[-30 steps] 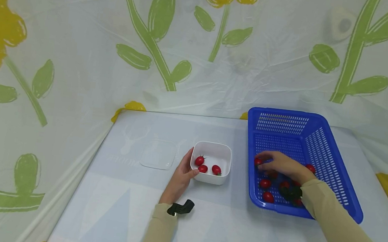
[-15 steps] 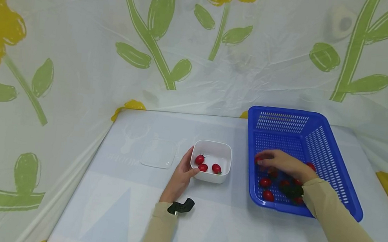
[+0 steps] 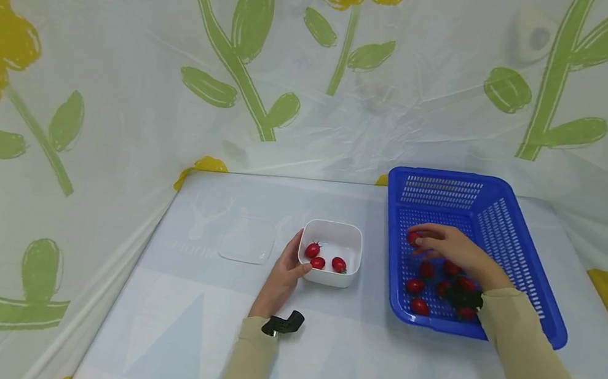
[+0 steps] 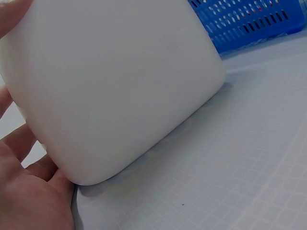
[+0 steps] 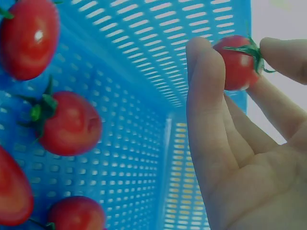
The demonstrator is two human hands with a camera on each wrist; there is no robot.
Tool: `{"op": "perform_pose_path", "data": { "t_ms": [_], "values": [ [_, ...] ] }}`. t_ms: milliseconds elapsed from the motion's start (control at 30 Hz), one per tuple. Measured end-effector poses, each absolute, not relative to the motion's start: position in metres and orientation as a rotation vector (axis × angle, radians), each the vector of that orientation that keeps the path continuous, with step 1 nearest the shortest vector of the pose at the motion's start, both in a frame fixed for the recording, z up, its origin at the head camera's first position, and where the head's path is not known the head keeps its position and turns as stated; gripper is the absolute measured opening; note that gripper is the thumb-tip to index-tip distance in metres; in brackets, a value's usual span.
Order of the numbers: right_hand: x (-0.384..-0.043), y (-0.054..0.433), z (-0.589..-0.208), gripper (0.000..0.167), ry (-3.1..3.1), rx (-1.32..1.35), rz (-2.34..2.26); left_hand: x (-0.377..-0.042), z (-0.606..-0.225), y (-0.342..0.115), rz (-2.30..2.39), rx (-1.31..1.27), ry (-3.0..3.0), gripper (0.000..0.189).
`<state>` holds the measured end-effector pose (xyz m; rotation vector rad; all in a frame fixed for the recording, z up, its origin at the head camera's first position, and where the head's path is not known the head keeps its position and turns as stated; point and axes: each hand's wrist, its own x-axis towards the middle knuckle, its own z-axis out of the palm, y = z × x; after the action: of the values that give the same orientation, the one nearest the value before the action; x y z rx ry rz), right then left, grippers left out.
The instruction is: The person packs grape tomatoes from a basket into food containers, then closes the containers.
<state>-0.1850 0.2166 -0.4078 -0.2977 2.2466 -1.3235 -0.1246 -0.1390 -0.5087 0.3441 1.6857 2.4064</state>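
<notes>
My left hand (image 3: 279, 279) grips the left side of a small white square box (image 3: 328, 277), its thumb over the near rim. Three cherry tomatoes (image 3: 339, 265) lie inside that box. Over the blue basket my right hand (image 3: 455, 252) pinches a cherry tomato (image 5: 238, 62) between thumb and fingers; its green stem cap shows in the right wrist view. Several more cherry tomatoes (image 5: 72, 123) lie on the basket floor below the hand. In the left wrist view the box's smooth white wall (image 4: 120, 86) fills much of the picture, and the fingers curve along its edge.
The blue perforated basket (image 3: 391, 223) stands to the right of the box. A clear flat lid (image 3: 247, 241) lies on the table (image 3: 199, 339) left of the box. Behind the table hangs a flower-printed sheet (image 3: 143, 74).
My right hand has risen from the basket floor and moved slightly away from me, bringing a cherry tomato up with it. The left hand and the white box have stayed in place.
</notes>
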Motion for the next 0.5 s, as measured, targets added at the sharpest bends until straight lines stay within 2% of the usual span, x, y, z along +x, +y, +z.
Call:
{"op": "perform_pose_path", "data": {
  "t_ms": [233,500],
  "values": [
    [-0.177,0.218,-0.398,0.054,2.365,-0.218,-1.24,-0.121,-0.5,-0.138,2.403,0.366,1.7,0.07],
    [-0.165,0.209,-0.383,0.051,2.446,-0.246,-1.228,-0.119,-0.497,-0.137,2.392,0.359,1.71,0.07]
  ]
}}
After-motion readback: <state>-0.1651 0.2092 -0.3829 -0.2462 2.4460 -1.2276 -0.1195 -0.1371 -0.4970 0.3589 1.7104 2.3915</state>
